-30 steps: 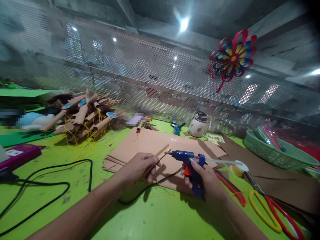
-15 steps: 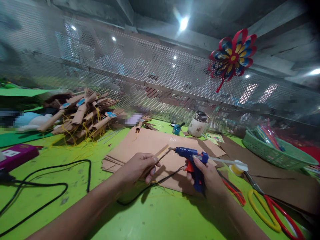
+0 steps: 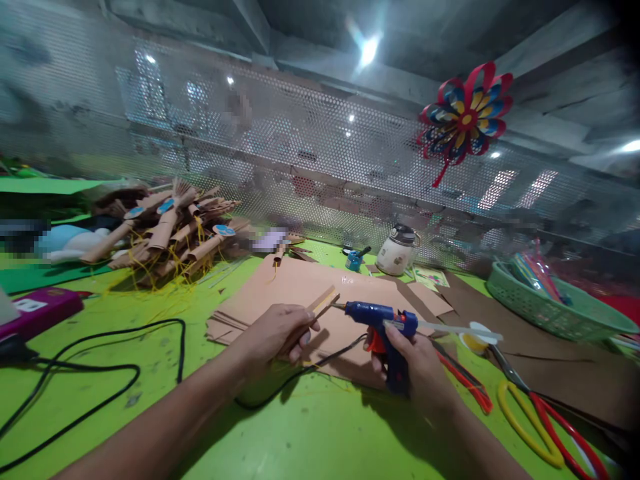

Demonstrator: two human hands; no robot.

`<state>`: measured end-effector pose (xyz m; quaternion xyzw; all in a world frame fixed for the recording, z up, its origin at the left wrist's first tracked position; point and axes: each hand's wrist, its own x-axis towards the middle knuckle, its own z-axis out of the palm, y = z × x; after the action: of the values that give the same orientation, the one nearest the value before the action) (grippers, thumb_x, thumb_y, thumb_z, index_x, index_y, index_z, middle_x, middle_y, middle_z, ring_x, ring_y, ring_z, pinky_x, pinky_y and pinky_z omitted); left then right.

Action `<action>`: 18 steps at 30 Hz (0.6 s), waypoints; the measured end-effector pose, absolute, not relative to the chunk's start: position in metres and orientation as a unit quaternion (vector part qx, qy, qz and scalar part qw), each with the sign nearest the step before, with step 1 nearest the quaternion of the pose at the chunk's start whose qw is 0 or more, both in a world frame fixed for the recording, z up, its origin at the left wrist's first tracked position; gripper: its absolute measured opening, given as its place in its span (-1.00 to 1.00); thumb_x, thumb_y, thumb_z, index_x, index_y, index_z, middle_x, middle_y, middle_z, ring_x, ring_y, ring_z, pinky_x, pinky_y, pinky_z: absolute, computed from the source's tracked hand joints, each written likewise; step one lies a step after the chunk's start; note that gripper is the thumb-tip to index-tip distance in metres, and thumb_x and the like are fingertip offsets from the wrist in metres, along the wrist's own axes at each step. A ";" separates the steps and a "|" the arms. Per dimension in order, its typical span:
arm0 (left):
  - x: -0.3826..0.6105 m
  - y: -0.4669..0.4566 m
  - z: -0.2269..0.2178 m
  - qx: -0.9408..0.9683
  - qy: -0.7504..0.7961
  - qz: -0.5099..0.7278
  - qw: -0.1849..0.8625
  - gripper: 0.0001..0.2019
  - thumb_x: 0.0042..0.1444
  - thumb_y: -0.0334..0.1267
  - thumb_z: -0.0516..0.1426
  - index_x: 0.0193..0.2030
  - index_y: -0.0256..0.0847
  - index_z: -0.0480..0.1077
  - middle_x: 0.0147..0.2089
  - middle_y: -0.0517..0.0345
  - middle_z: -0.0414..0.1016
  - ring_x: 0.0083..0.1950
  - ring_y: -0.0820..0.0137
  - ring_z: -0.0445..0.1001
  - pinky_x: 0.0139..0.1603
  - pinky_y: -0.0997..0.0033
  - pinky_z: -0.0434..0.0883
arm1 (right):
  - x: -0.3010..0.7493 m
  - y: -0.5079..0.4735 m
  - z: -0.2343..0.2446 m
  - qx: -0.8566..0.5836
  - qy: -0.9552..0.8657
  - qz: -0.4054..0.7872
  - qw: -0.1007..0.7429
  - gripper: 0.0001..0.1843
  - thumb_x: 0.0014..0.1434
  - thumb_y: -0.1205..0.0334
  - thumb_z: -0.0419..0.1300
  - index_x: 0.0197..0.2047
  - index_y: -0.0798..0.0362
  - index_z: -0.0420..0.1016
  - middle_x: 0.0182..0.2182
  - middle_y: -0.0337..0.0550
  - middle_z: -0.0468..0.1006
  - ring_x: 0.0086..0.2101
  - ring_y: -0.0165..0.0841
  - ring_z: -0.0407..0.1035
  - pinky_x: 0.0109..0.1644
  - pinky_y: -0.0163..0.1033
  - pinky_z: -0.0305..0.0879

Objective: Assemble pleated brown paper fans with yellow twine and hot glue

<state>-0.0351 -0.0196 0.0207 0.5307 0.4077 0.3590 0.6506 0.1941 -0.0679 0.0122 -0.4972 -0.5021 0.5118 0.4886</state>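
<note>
In my left hand (image 3: 287,330) I grip a narrow folded piece of brown paper (image 3: 324,301), its far end pointing up and away from me. My right hand (image 3: 413,353) is wrapped round a blue hot glue gun (image 3: 373,312) with an orange trigger. The nozzle points left and sits at the far end of the paper piece; whether it touches cannot be made out. A clear glue stick (image 3: 450,327) sticks out of the gun's back. Below both hands lies a stack of brown paper sheets (image 3: 280,280). The gun's black cord (image 3: 325,363) runs beneath my left hand.
A pile of rolled paper pieces with yellow strings (image 3: 165,233) lies at the left, behind a purple power strip (image 3: 45,310). On the right are scissors (image 3: 530,427), a spool of yellow thread (image 3: 477,339) and a green basket (image 3: 555,307). A white jar (image 3: 396,252) stands behind.
The glue gun has shifted slightly left and down, its nozzle moving along the end of the paper piece. My left hand holds nearly the same place.
</note>
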 end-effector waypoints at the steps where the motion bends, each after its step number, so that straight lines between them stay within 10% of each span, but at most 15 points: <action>1: -0.035 -0.020 0.021 0.529 0.411 0.359 0.650 -0.76 0.05 -0.14 0.08 -0.42 -0.31 0.39 -0.63 0.29 0.29 -0.70 0.60 0.18 -0.65 0.57 0.12 | 0.193 -0.069 0.013 -0.500 -0.507 0.511 0.482 -0.49 0.14 -0.16 0.12 -0.36 0.21 0.50 -0.64 -0.12 0.46 -0.63 -0.46 0.26 -0.55 -0.38 0.16; 18: -0.040 -0.022 0.021 0.450 0.314 0.349 0.759 -0.78 0.10 -0.25 0.07 -0.37 -0.38 0.44 -0.60 0.18 0.31 -0.70 0.61 0.15 -0.65 0.55 0.21 | 0.193 -0.069 0.004 -0.476 -0.534 0.505 0.483 -0.47 0.11 -0.19 0.14 -0.35 0.20 0.52 -0.64 -0.11 0.46 -0.62 -0.43 0.27 -0.55 -0.35 0.17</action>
<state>-0.0401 -0.0218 0.0209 0.4502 0.3142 0.3494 0.7593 0.1933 -0.0686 0.0043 -0.4759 -0.5342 0.5052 0.4827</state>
